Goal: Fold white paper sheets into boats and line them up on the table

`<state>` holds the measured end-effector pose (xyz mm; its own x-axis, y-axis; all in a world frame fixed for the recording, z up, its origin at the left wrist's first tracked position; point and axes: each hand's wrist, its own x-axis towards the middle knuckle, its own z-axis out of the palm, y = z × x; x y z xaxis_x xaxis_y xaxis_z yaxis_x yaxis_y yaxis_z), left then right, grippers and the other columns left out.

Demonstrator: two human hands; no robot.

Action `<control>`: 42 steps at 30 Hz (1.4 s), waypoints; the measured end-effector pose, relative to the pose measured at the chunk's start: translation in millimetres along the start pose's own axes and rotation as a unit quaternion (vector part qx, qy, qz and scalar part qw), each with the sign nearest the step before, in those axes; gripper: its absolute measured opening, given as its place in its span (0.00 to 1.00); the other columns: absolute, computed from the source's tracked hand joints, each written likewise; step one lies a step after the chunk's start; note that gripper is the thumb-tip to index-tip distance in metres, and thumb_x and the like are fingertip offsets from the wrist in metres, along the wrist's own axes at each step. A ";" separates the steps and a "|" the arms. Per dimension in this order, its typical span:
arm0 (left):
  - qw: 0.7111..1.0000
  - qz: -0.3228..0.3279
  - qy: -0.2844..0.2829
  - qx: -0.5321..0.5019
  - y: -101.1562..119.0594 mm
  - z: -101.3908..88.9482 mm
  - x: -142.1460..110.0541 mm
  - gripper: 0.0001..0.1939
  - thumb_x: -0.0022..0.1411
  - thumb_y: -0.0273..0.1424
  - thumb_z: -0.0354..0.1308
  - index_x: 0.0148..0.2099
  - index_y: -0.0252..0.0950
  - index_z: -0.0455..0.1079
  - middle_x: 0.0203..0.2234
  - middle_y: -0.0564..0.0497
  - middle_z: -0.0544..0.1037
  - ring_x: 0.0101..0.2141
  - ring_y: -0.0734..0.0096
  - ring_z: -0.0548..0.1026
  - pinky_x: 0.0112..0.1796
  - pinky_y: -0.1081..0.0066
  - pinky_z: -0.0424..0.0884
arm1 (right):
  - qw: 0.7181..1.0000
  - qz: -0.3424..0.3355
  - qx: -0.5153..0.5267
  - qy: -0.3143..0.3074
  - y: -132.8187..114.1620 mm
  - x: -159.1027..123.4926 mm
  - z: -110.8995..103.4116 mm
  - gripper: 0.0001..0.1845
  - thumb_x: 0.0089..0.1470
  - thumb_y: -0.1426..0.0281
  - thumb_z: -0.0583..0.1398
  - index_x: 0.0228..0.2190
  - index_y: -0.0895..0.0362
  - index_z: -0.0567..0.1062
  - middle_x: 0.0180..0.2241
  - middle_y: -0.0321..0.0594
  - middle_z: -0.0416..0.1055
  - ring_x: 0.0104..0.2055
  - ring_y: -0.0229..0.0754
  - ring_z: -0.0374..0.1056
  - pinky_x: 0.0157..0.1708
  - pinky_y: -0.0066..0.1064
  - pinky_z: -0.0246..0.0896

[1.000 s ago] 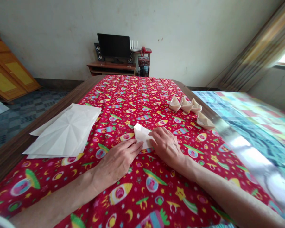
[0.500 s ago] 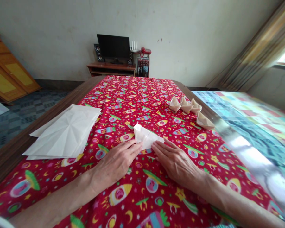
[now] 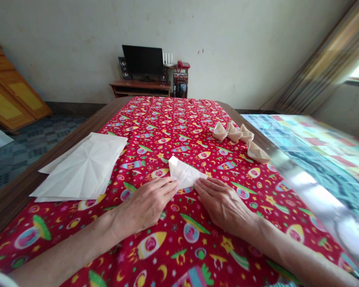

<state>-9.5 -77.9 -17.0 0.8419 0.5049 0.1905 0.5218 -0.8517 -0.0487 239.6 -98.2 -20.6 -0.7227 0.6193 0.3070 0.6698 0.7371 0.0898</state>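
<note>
A small piece of folded white paper (image 3: 185, 173) lies on the red patterned cloth in front of me, its left corner standing up. My left hand (image 3: 149, 199) has its fingertips together on the paper's lower left edge. At the lower right edge, the fingers of my right hand (image 3: 219, 199) are pressed together on the same paper. Both thumbs are mostly hidden. Left of my hands rests a stack of creased white paper sheets (image 3: 83, 167). Several folded paper boat-like shapes (image 3: 235, 131) sit to the right, one of them (image 3: 258, 152) nearer to me.
The red cloth (image 3: 167, 127) covers most of a brown wooden table (image 3: 86, 123). Beyond its far end stand a monitor (image 3: 143, 61) and a red telephone (image 3: 183, 64). A bed with a patterned cover (image 3: 326, 147) is on the right, a wooden cabinet (image 3: 14, 91) on the left.
My right hand has shifted slightly to the right along the folded paper's edge, so a little more of the paper shows. My left hand stays almost in place.
</note>
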 end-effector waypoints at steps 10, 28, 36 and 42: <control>0.997 0.037 0.025 -0.065 -31.7 3.1 32.4 0.20 0.63 0.22 0.45 0.55 0.31 0.67 0.55 0.45 0.69 0.52 0.66 0.68 0.55 0.64 0.63 | 0.997 0.036 0.038 0.061 -0.7 7.7 0.2 0.13 0.60 0.76 0.49 0.36 0.59 0.73 0.38 0.48 0.74 0.46 0.45 0.69 0.46 0.36 0.66; 0.972 -0.031 0.117 -0.199 -49.0 18.0 37.8 0.19 0.60 0.25 0.54 0.54 0.36 0.68 0.55 0.45 0.68 0.54 0.65 0.68 0.54 0.64 0.66 | 0.966 0.167 0.162 0.110 20.3 33.0 27.9 0.13 0.57 0.60 0.56 0.36 0.57 0.70 0.34 0.41 0.70 0.37 0.39 0.65 0.38 0.30 0.59; 0.967 -0.056 0.141 -0.205 -41.4 20.4 28.1 0.15 0.61 0.23 0.52 0.48 0.36 0.72 0.46 0.47 0.75 0.46 0.69 0.73 0.48 0.69 0.71 | 0.944 0.261 0.198 0.037 25.5 51.3 30.4 0.10 0.52 0.63 0.60 0.25 0.55 0.71 0.27 0.34 0.70 0.28 0.34 0.63 0.27 0.25 0.49; 0.973 -0.071 0.124 -0.181 -26.3 14.7 13.3 0.16 0.63 0.23 0.48 0.49 0.37 0.72 0.46 0.49 0.75 0.46 0.69 0.73 0.48 0.70 0.71 | 0.944 0.264 0.195 0.041 23.5 49.2 30.2 0.11 0.51 0.62 0.61 0.24 0.55 0.70 0.26 0.33 0.69 0.27 0.33 0.62 0.27 0.25 0.47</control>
<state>-10.0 -46.7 -27.6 0.6832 0.6092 0.4026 0.5095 -0.7927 0.3348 214.6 -42.3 -32.0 -0.2783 0.9171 0.2854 0.8075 0.3843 -0.4474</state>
